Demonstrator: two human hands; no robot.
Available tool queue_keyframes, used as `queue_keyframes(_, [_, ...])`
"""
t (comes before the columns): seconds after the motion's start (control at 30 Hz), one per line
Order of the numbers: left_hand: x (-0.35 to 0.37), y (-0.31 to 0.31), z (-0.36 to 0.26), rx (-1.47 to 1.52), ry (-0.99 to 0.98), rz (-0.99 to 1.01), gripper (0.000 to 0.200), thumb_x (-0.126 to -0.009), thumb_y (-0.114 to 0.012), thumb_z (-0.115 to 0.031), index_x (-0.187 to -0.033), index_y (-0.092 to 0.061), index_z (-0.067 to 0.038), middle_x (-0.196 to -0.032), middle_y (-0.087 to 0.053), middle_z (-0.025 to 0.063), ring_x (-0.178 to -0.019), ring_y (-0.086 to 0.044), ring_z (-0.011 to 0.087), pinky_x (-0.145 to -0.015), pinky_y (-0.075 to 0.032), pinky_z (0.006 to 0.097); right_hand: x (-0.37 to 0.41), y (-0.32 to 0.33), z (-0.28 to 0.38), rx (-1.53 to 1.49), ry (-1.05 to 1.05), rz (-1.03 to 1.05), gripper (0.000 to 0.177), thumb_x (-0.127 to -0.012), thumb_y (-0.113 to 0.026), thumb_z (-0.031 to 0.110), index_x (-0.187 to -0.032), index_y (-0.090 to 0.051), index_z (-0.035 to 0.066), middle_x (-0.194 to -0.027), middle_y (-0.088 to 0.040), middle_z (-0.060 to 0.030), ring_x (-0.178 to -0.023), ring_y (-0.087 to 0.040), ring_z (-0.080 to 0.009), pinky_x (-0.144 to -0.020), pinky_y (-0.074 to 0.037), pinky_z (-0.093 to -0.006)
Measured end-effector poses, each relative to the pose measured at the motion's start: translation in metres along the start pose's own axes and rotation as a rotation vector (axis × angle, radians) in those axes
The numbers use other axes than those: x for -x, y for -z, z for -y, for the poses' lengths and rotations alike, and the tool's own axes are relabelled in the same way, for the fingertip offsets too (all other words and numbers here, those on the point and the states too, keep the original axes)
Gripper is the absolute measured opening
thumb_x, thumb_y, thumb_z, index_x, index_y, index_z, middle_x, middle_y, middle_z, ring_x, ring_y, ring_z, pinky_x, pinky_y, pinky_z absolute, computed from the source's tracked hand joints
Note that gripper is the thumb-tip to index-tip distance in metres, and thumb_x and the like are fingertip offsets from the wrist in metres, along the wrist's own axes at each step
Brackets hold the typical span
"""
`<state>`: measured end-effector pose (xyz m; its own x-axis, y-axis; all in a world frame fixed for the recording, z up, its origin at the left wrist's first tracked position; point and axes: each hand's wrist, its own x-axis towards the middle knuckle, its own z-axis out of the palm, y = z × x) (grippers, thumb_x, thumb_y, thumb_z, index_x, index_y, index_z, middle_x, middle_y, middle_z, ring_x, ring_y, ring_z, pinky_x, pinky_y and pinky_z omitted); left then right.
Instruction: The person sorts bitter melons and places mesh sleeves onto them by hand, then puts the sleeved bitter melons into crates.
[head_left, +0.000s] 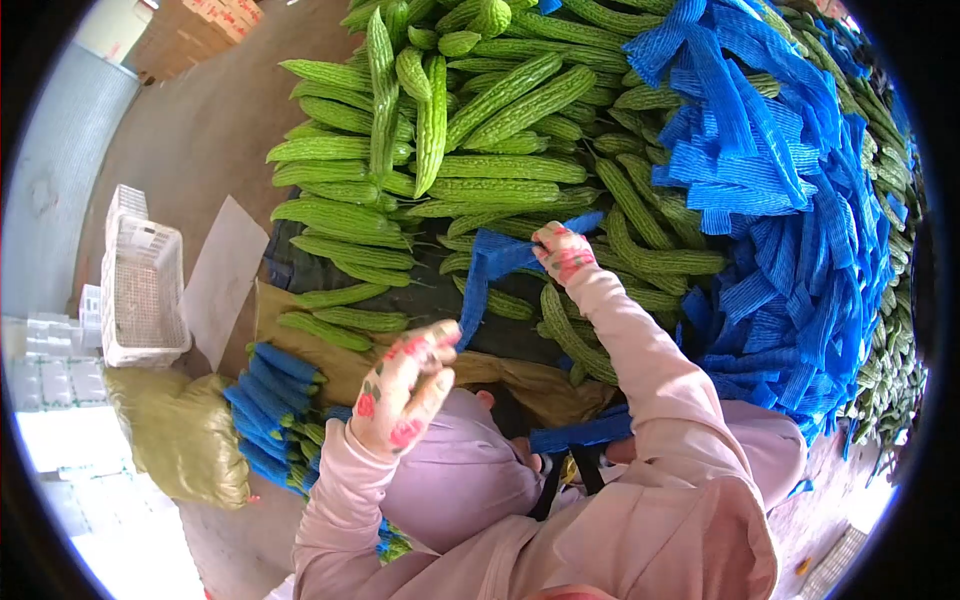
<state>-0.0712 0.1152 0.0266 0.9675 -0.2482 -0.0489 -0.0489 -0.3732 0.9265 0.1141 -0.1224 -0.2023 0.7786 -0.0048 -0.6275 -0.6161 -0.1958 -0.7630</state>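
Since the head view is all there is, here's what it gives you. Your left hand (405,390) is low and close to your body. Its grip is pinched tight, thumb against fingers, on the near end of a blue net sleeve (492,262). Your right hand (563,252) is further out over the pile, and its grip is closed on the same sleeve higher up. A short tail of net pokes out past it to the upper right.

So the sleeve is stretched in the air between your two hands. Its long axis runs on a diagonal, from low and near you on the left to up and away on the right.

The closest loose bitter gourd (562,325) lies just under your right wrist. It slants the other way, so it roughly crosses the sleeve's line. Your right hand is clearly nearer to it, and your left is off to the side, apart from it.

Around you:
- the big heap of gourds (450,130) sits beyond your hands
- a mass of spare blue nets (780,180) is on your right
- a stack of sleeved gourds (265,400) is just left of your left hand
- a white crate (145,290) is further left again
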Motion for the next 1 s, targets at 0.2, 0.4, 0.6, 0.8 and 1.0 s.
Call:
queue_keyframes(0.2, [-0.015,-0.012,0.000,-0.070,-0.074,-0.147,0.047,-0.091,-0.056,-0.014,-0.133,-0.040,0.000,-0.126,-0.051,0.0129,-0.104,-0.055,0.0172,-0.081,-0.045,0.0248,0.159,0.028,0.051,0.216,0.981,0.199,0.013,-0.077,-0.066,0.005,-0.090,-0.066,0.004,-0.086,-0.062,-0.0100,-0.081,-0.061,-0.0236,-0.072,-0.048,-0.0314])
queue_keyframes(0.4, [-0.011,-0.039,-0.029,-0.070,-0.016,-0.070,0.026,-0.087,-0.060,-0.010,-0.110,-0.058,0.002,-0.093,-0.065,0.0109,-0.079,-0.062,0.0150,-0.073,-0.049,0.0263,0.218,0.050,0.045,0.228,1.077,0.132,0.012,-0.078,-0.065,0.005,-0.091,-0.066,0.003,-0.085,-0.062,-0.0098,-0.079,-0.060,-0.0244,-0.070,-0.048,-0.0325])
queue_keyframes(0.6, [-0.002,-0.095,-0.058,0.241,0.100,-0.038,0.014,-0.087,-0.063,-0.011,-0.097,-0.058,-0.003,-0.080,-0.057,-0.0017,-0.065,-0.049,0.0040,-0.057,-0.040,0.0185,0.271,0.053,0.021,-0.667,0.774,0.728,0.055,-0.087,-0.064,0.016,-0.135,-0.039,0.002,-0.112,-0.057,-0.0079,-0.098,-0.057,-0.0188,-0.089,-0.043,-0.0323])
queue_keyframes(0.8, [0.004,-0.115,-0.071,0.697,0.207,0.056,0.008,-0.090,-0.059,-0.013,-0.095,-0.058,-0.007,-0.072,-0.054,-0.0039,-0.055,-0.048,0.0043,-0.049,-0.038,0.0171,0.299,0.074,0.012,-0.652,0.622,0.620,0.036,-0.090,-0.060,0.016,-0.121,-0.054,-0.001,-0.106,-0.062,-0.0029,-0.091,-0.057,-0.0090,-0.084,-0.045,-0.0231])
queue_keyframes(1.0, [-0.004,-0.141,-0.058,-0.711,-0.596,-0.346,0.010,-0.080,-0.062,-0.005,-0.090,-0.059,-0.006,-0.083,-0.059,0.0061,-0.075,-0.059,0.0230,-0.065,-0.049,0.0340,0.282,0.074,-0.005,0.401,1.032,-0.449,0.016,-0.077,-0.063,0.009,-0.093,-0.060,0.007,-0.081,-0.063,-0.0110,-0.074,-0.061,-0.0300,-0.064,-0.049,-0.0359])
